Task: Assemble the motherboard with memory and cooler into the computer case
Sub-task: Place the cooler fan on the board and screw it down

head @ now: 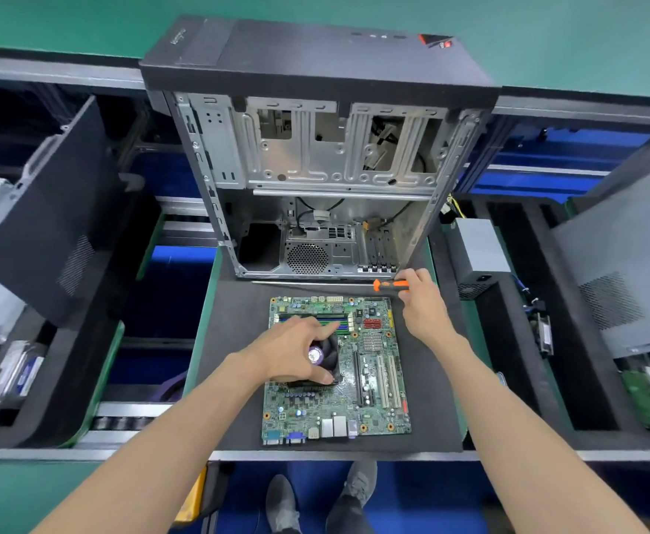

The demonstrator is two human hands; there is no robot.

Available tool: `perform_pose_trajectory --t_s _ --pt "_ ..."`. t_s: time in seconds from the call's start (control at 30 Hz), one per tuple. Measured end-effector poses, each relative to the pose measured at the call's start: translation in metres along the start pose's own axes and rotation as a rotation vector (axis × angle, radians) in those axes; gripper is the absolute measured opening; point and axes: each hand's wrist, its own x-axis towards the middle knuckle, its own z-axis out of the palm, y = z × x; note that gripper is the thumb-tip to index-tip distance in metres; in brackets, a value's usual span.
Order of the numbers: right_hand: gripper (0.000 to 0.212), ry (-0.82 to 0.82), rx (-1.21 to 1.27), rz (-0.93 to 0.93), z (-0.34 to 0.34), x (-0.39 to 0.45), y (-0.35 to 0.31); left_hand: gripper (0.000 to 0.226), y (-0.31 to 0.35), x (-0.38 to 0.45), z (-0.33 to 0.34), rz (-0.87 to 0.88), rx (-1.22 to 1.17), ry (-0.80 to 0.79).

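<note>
One motherboard [354, 379] flat, long axis toward case [315, 167].

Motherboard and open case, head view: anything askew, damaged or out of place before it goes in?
Nothing stands out. The motherboard lies flat and square on the black mat, apart from the open case. The left hand grips the cooler; the right hand holds the screwdriver. Fine damage is too small to judge.
</note>
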Motion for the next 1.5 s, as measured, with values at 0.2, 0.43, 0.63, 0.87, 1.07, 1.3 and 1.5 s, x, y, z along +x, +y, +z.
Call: perform_pose_trajectory --t_s 0.2,0.43,0.63,0.87,1.07,1.3,1.5 --pt "0.028 0.015 0.027 -0.145 -0.044 -0.015 -0.011 0.069 -0.001 -0.013 0.001 0.09 -0.176 0.52" --pt "0.028 0.057 0.295 -0.122 -0.09 -0.039 -0.035 0.017 -0.007 -0.01 -0.026 -0.117 -0.287 0.684" --pt "0.026 0.121 1.196 0.012 -0.082 -0.059 -0.083 0.015 0.029 -0.022 -0.027 0.016 -0.689 0.679" --pt "0.033 0.235 0.703 -0.091 -0.056 -0.065 -0.122 0.03 0.056 -0.009 -0.036 0.12 -0.746 0.406" --pt "0.036 0.185 0.522 -0.156 -0.056 -0.075 -0.114 0.065 0.019 -0.022 -0.017 -0.109 -0.318 0.172" --pt "0.033 0.181 0.458 -0.185 -0.051 -0.079 -0.113 0.094 0.019 -0.017 -0.007 -0.046 -0.182 0.083" --pt "0.033 0.188 0.466 -0.184 -0.054 -0.08 -0.116 0.094 0.025 -0.012 -0.015 -0.048 -0.053 0.038"
